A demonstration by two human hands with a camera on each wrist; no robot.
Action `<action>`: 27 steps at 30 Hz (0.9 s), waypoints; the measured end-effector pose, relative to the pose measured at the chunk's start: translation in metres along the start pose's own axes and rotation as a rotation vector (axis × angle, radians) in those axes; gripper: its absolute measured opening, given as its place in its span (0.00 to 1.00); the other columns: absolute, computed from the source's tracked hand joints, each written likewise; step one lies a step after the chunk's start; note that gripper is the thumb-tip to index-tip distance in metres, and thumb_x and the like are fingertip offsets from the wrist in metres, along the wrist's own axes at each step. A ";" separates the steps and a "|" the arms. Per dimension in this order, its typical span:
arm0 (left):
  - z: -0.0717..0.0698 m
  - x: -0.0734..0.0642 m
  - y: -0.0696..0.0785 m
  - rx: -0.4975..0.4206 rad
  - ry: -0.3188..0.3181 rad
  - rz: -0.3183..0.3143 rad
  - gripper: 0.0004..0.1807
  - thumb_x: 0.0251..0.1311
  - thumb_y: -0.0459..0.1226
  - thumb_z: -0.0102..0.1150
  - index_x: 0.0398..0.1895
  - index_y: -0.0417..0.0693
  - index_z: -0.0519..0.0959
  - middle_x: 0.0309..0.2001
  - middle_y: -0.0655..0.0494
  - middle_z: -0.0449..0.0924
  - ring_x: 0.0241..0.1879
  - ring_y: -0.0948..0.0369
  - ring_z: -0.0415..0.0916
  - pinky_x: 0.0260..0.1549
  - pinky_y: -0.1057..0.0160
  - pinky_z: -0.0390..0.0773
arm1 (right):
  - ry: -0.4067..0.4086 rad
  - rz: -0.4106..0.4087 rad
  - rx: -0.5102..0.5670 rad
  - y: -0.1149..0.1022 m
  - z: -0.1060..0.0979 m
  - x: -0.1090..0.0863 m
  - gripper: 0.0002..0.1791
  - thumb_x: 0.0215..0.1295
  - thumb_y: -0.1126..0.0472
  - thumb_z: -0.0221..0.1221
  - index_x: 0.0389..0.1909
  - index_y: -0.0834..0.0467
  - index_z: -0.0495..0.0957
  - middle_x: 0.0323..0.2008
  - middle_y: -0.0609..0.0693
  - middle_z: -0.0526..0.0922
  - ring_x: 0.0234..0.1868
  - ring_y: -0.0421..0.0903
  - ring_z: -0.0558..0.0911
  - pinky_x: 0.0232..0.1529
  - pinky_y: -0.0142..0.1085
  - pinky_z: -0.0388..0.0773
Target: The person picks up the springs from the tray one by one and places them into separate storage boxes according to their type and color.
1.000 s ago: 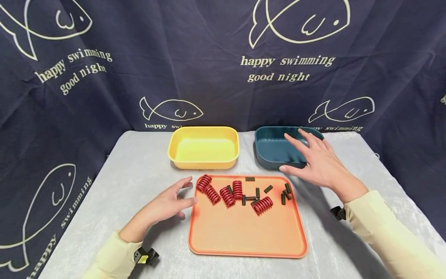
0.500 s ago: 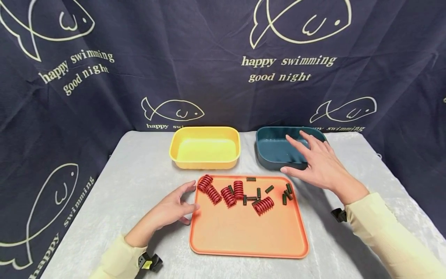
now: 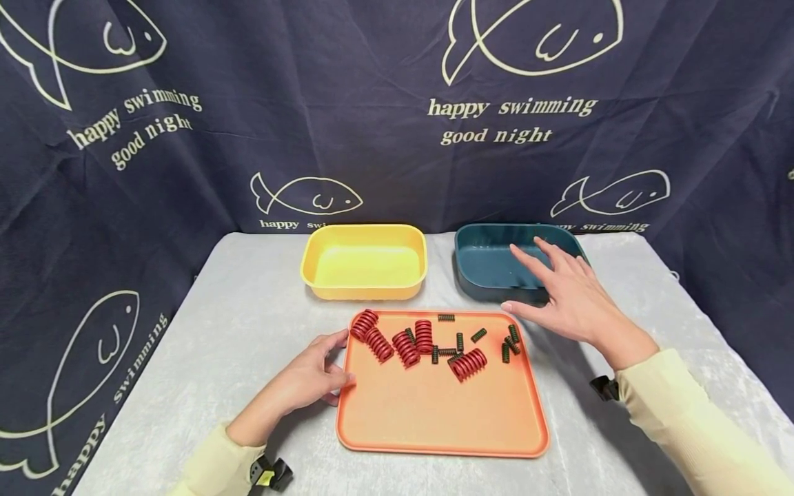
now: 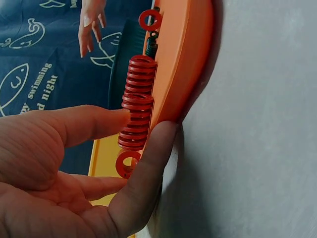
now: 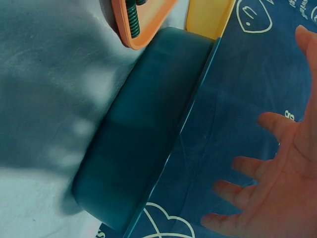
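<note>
My left hand (image 3: 310, 375) is at the left rim of the orange tray (image 3: 434, 420), its thumb reaching over the edge. In the left wrist view, one finger (image 4: 156, 148) touches the tray's outer side; the thumb (image 4: 94, 124) looks apart from the tray floor. Several large red coil springs (image 3: 406, 349) and small dark green springs (image 3: 460, 342) lie on its far half. My right hand (image 3: 573, 296) hovers over the right side of the dark teal bin (image 3: 490, 293), fingers spread and holding nothing.
A yellow bin (image 3: 364, 293) stands behind the tray, left of the teal one. A pale grey cloth (image 3: 260, 275) covers the table. A dark blue fish-print curtain (image 3: 384, 103) hangs close behind the bins.
My left hand has moved right and slightly down to the tray's left rim. My right hand stays over the teal bin, almost still. The springs lie as before.
</note>
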State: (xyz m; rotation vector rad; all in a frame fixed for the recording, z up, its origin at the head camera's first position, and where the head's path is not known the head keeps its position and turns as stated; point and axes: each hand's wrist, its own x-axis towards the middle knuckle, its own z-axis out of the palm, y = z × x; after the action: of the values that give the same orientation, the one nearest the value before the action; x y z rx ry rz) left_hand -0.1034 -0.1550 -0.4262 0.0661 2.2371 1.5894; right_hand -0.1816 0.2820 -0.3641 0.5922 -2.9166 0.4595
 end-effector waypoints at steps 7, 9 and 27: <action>0.005 0.000 0.001 0.032 0.026 -0.016 0.46 0.53 0.16 0.65 0.77 0.35 0.60 0.65 0.39 0.62 0.31 0.57 0.82 0.20 0.54 0.87 | 0.037 -0.043 -0.004 -0.001 0.005 -0.007 0.54 0.55 0.31 0.70 0.81 0.38 0.57 0.78 0.60 0.55 0.74 0.68 0.58 0.70 0.69 0.55; 0.006 0.000 0.001 0.052 0.038 -0.014 0.46 0.53 0.15 0.64 0.77 0.36 0.61 0.64 0.39 0.63 0.30 0.58 0.81 0.19 0.54 0.87 | 0.042 -0.052 0.007 -0.002 0.006 -0.008 0.55 0.54 0.31 0.70 0.81 0.38 0.58 0.78 0.59 0.56 0.73 0.68 0.60 0.68 0.69 0.57; 0.010 0.002 0.002 0.093 0.069 -0.029 0.45 0.54 0.14 0.61 0.78 0.37 0.61 0.63 0.43 0.64 0.29 0.58 0.79 0.18 0.55 0.87 | 0.032 -0.098 0.181 -0.008 0.020 -0.021 0.56 0.49 0.36 0.77 0.80 0.39 0.61 0.75 0.55 0.63 0.72 0.63 0.64 0.63 0.67 0.66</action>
State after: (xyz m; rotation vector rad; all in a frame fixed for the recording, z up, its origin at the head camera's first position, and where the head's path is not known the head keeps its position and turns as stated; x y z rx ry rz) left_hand -0.1024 -0.1450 -0.4281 0.0041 2.3531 1.4934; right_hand -0.1603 0.2763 -0.3847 0.7398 -2.8188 0.7180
